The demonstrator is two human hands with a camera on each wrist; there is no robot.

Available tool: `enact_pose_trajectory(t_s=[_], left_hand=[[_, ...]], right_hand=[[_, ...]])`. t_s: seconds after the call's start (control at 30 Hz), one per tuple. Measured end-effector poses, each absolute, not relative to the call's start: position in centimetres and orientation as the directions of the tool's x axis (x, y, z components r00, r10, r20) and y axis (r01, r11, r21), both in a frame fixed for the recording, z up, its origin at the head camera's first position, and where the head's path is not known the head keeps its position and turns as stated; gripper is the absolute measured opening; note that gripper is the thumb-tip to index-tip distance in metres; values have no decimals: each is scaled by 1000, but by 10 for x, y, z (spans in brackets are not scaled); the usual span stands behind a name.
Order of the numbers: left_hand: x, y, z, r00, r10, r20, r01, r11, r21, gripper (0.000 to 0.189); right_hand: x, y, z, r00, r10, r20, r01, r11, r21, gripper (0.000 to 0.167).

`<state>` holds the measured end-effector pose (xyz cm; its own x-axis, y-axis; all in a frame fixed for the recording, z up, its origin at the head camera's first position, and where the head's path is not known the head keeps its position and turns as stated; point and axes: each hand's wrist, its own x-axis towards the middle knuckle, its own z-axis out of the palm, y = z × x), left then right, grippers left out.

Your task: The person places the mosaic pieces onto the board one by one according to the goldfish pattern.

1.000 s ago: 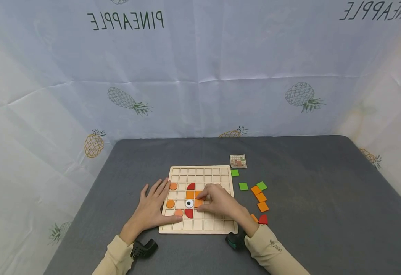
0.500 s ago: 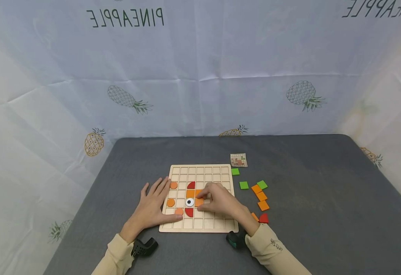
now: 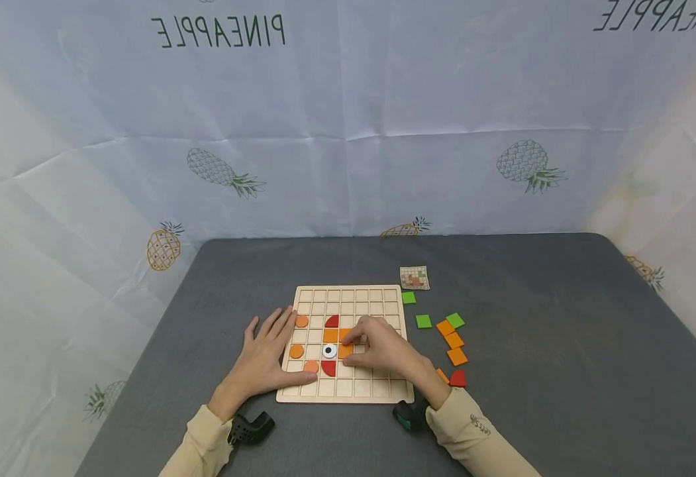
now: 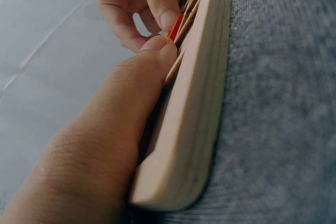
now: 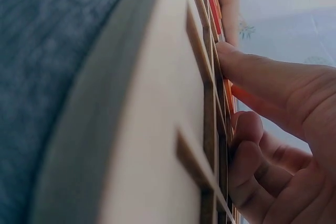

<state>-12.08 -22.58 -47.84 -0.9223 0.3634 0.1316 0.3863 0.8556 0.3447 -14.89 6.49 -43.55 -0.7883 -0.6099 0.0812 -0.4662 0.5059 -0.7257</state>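
Note:
A wooden grid board (image 3: 377, 392) lies on the dark table. My left hand (image 3: 262, 361) is spread along its left side, the thumb reaching over the lower-left cells. My right hand (image 3: 383, 348) pinches an orange square tile (image 3: 345, 352) between thumb and index finger at a cell near the board's middle; in the right wrist view orange shows between those fingertips. Left of this tile sits a round eye tile (image 3: 329, 351). Another orange square (image 3: 330, 336) lies above the eye, with red quarter-circle tiles (image 3: 332, 321) above and below. Orange round tiles (image 3: 297, 351) lie towards the left edge.
Right of the board lie loose green squares (image 3: 423, 322), several orange squares (image 3: 457, 357) and a red quarter-circle tile (image 3: 457, 378). A small printed pattern card (image 3: 414, 278) lies beyond the board's upper right corner. A pineapple-print cloth (image 3: 348, 185) hangs behind the table.
The head view has shifted very slightly. Both hands and the tiles keep their places.

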Motion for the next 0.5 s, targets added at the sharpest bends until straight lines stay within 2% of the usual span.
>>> enact_pose_trajectory(t_s=[0.5], left_hand=[[-121, -226, -478, -924, 363, 121, 382, 853, 355, 133]], right_hand=[[-147, 65, -434, -788, -611, 67, -463, 517, -720, 24]])
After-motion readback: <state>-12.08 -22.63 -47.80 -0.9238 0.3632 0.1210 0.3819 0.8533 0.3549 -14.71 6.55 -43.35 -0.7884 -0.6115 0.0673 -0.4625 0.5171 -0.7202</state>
